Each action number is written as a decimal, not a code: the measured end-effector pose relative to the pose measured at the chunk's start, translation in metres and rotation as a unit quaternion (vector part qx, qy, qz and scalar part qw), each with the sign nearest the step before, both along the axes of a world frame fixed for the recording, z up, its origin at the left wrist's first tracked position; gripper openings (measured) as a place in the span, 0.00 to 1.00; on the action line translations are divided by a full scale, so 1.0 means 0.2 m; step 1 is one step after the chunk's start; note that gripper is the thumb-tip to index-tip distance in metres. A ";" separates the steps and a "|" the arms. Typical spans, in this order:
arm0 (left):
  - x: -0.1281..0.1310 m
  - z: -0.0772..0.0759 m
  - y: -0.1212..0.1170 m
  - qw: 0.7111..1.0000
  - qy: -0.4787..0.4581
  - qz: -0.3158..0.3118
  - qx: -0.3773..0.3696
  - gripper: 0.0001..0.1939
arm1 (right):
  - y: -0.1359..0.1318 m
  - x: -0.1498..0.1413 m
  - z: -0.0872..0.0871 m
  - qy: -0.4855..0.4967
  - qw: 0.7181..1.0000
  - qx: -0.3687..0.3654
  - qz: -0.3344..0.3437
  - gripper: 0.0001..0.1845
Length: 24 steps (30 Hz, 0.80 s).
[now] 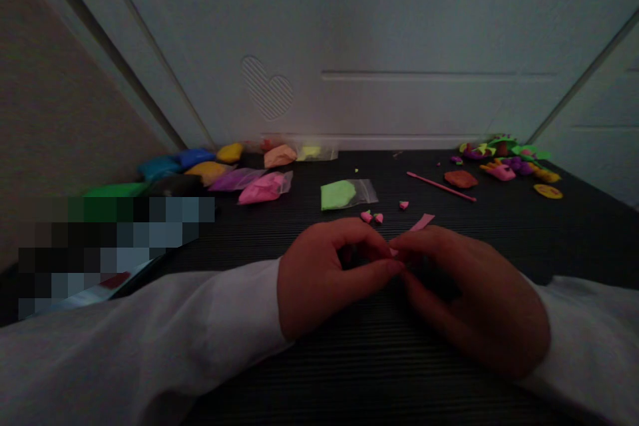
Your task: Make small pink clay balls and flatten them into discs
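Observation:
My left hand (335,274) and my right hand (472,293) meet over the dark table, fingertips pinched together. Between them they grip a thin strip of pink clay (423,221), whose flat free end sticks out past my right fingers. The rest of the strip is mostly hidden by the fingertips. Just beyond my hands lie small pink clay buds with green bits, two close together (367,216) and one (404,205) farther right. A bag of light green clay (337,195) lies flat behind the buds.
Bags of coloured clay, among them a pink one (263,188), line the back left. A pink stick tool (441,186), a reddish-brown clay lump (460,178) and several colourful clay figures (499,168) lie at the right. A white panelled wall (379,106) bounds the dark table (349,379).

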<state>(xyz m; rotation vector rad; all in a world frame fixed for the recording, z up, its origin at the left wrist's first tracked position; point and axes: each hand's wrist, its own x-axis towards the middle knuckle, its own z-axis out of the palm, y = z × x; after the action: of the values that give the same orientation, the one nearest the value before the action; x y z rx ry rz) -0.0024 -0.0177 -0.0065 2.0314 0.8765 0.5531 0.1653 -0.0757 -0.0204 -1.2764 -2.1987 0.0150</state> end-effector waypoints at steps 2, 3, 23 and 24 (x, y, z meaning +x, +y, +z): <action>0.00 0.00 0.00 1.000 0.001 0.000 0.001 0.06 | 0.00 0.00 0.00 -0.008 1.000 0.002 -0.001 0.16; 0.00 0.00 0.00 1.000 0.002 -0.001 0.000 0.06 | 0.00 0.00 0.00 -0.011 1.000 0.001 0.000 0.16; 0.00 0.00 0.02 1.000 0.007 -0.014 0.020 0.06 | 0.00 -0.01 0.01 0.099 0.993 -0.061 -0.002 0.17; 0.00 0.00 0.02 1.000 0.005 -0.015 0.025 0.05 | 0.00 0.00 0.01 0.097 0.993 -0.067 0.002 0.18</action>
<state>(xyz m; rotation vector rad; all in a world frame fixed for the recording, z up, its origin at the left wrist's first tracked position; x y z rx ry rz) -0.0017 -0.0141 -0.0056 2.0909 0.8430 0.5545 0.1648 -0.0758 -0.0175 -1.2843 -2.0625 0.2797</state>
